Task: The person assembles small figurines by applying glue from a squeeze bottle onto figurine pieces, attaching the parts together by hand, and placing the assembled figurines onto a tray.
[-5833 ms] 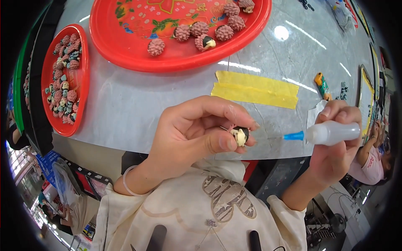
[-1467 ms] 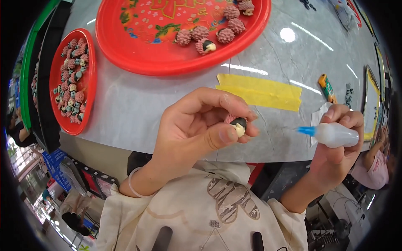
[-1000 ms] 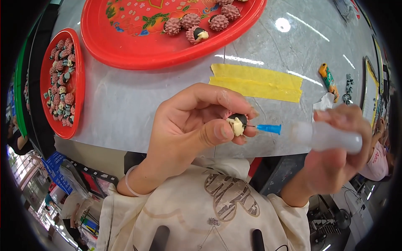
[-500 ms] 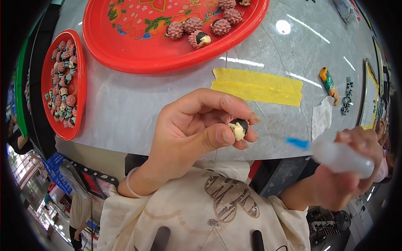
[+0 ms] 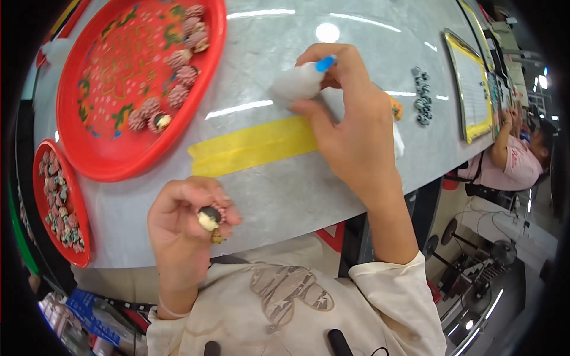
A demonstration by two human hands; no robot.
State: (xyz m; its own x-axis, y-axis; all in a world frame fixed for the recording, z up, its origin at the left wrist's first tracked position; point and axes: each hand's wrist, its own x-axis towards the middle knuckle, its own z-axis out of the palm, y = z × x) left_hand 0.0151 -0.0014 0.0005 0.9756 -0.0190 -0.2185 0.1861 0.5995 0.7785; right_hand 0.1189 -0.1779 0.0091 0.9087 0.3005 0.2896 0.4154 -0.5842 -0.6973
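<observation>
Between the fingertips of my left hand (image 5: 175, 222) is a small figurine (image 5: 209, 221) with a pink knobbly body, a black top and a cream front. A small yellowish piece (image 5: 217, 238) shows just below it; whether it belongs to the figurine I cannot tell. My right hand (image 5: 362, 127) is out over the table, fingers wrapped round a whitish squeeze bottle (image 5: 295, 83). The bottle is slightly blurred and its blue tip (image 5: 325, 63) points up to the right. Under that hand runs a strip of yellow tape (image 5: 255, 145) stuck to the tabletop.
A large red tray (image 5: 119, 172) at left carries several pink knobbly figurines; a smaller red tray (image 5: 83, 237) holds many more. Small dark pieces (image 5: 423, 98) lie in rows at right, near a yellow-edged board (image 5: 475, 89). An orange tool (image 5: 396, 109) is partly hidden. Another person (image 5: 504, 157) sits beyond.
My right hand has carried the bottle from the lower right up over the table, and its tip has turned from left to upper right. The view has shifted; my left hand still holds the figurine.
</observation>
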